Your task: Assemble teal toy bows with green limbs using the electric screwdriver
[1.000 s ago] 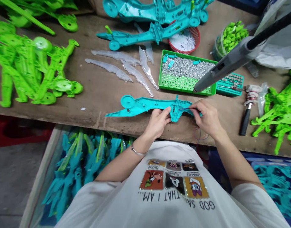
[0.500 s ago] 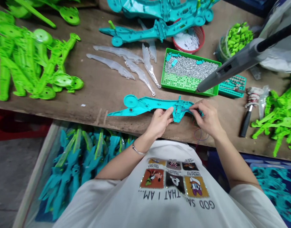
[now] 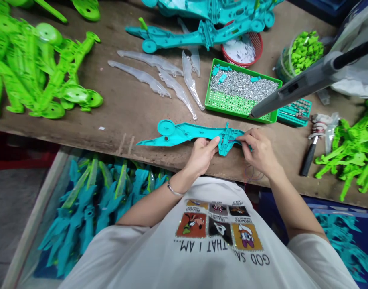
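Observation:
A long turquoise plastic part (image 3: pixel 187 132) lies near the table's front edge, its round disc end to the left. My left hand (image 3: pixel 202 154) grips its lower edge, the thumb on top just left of the crosspiece. At the right end, my right hand (image 3: pixel 259 150) pinches thin wires (image 3: pixel 252 172) over the part, its fingers closed. Loops of the red and blue wires hang below that hand, over the table edge. The tips of the right fingers partly hide where the wires meet the part.
Behind the part stand a green tray (image 3: pixel 212 105) of screws and a grey hanging tool (image 3: pixel 292 92). Clear blades (image 3: pixel 142 76) lie left of the tray, a hammer (image 3: pixel 309 158) to the right. Green parts (image 3: pixel 45 76) are heaped at left; turquoise parts (image 3: pixel 81 216) fill a bin below.
My right hand has shifted slightly, its fingers now closer over the right end of the turquoise part. My left hand keeps its hold. The camera view has tilted a little.

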The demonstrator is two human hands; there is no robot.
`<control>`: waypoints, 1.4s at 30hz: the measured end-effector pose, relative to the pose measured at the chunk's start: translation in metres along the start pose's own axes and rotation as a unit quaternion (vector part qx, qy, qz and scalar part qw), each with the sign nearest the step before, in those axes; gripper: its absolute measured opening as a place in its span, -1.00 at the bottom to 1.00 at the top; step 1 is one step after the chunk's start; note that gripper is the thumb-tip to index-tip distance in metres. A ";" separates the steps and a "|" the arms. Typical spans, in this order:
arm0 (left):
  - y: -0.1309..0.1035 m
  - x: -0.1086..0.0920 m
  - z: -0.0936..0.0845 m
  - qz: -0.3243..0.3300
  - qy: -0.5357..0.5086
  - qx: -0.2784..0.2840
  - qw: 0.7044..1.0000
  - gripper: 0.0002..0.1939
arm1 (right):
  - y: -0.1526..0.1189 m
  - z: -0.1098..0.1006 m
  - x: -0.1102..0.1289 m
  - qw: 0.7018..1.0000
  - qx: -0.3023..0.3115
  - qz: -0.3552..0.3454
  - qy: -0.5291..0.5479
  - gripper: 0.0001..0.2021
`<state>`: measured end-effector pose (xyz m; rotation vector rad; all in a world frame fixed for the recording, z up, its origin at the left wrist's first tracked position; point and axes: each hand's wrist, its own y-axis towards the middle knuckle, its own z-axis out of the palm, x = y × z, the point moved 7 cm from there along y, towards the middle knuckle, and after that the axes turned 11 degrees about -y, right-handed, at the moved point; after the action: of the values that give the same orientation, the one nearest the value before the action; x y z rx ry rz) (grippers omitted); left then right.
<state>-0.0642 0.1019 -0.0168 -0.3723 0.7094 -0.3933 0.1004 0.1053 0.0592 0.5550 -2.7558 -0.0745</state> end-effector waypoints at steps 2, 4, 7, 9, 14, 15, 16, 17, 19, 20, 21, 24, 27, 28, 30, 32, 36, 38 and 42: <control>0.000 0.002 0.000 0.007 0.006 -0.004 1.000 -0.56 | 0.001 0.000 -0.001 1.000 0.006 0.004 -0.003 -0.73; -0.001 0.002 0.001 0.013 0.012 -0.002 1.000 -0.56 | 0.000 0.000 0.000 1.000 0.007 0.004 -0.003 -0.74; -0.003 0.002 0.003 0.012 0.017 0.010 1.000 -0.54 | -0.001 -0.001 0.000 1.000 -0.011 0.009 0.008 -0.75; -0.004 0.002 0.004 -0.005 0.031 0.014 0.999 -0.53 | -0.002 -0.002 0.001 0.999 -0.029 0.017 0.018 -0.77; -0.005 0.002 0.002 -0.025 0.047 0.006 0.999 -0.51 | -0.005 -0.001 0.002 0.998 -0.043 0.030 0.019 -0.79; -0.005 0.002 0.002 -0.023 0.046 0.004 0.999 -0.50 | -0.006 -0.002 0.001 0.998 -0.046 0.033 0.018 -0.80; -0.005 0.002 0.001 -0.021 0.045 0.003 0.999 -0.49 | -0.006 -0.003 0.001 0.998 -0.049 0.036 0.017 -0.80; -0.006 0.003 0.001 -0.021 0.043 0.003 0.999 -0.49 | -0.007 -0.004 0.001 0.998 -0.052 0.037 0.017 -0.80; -0.006 0.004 0.001 -0.025 0.035 0.005 0.999 -0.49 | -0.008 -0.005 0.000 0.998 -0.056 0.037 0.017 -0.80; -0.006 0.006 0.000 -0.031 0.029 0.007 0.999 -0.50 | -0.008 -0.006 0.000 0.997 -0.059 0.038 0.016 -0.80; -0.006 0.007 0.000 -0.039 0.024 0.010 0.999 -0.51 | -0.009 -0.006 -0.001 0.997 -0.062 0.038 0.014 -0.80; -0.006 0.010 0.001 -0.050 0.014 0.022 0.998 -0.53 | -0.009 -0.006 -0.001 0.997 -0.067 0.038 0.014 -0.79; -0.007 0.007 0.002 -0.031 0.018 0.020 0.999 -0.53 | -0.009 -0.004 -0.001 0.997 -0.068 0.038 0.023 -0.79; -0.007 0.006 0.003 -0.029 0.022 0.021 0.999 -0.52 | -0.009 -0.004 -0.001 0.997 -0.069 0.039 0.025 -0.79; -0.007 0.006 0.005 -0.032 0.034 0.029 0.998 -0.52 | -0.009 -0.005 -0.002 0.996 -0.072 0.048 0.028 -0.79; -0.008 0.006 0.007 -0.037 0.045 0.034 0.998 -0.51 | -0.010 -0.005 -0.002 0.995 -0.075 0.056 0.033 -0.78; -0.009 0.005 0.007 -0.025 0.019 0.015 0.999 -0.52 | -0.012 -0.005 0.000 0.993 -0.085 0.057 0.061 -0.79; -0.009 0.005 0.006 -0.015 -0.010 0.002 1.000 -0.54 | -0.013 -0.006 0.001 0.991 -0.094 0.063 0.076 -0.79; -0.010 0.006 0.006 -0.031 -0.016 0.003 0.999 -0.54 | -0.015 -0.007 -0.003 0.985 -0.117 0.078 0.095 -0.80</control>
<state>-0.0583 0.0915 -0.0117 -0.3941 0.6660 -0.4468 0.1105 0.0927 0.0634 0.2667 -2.5467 -0.2873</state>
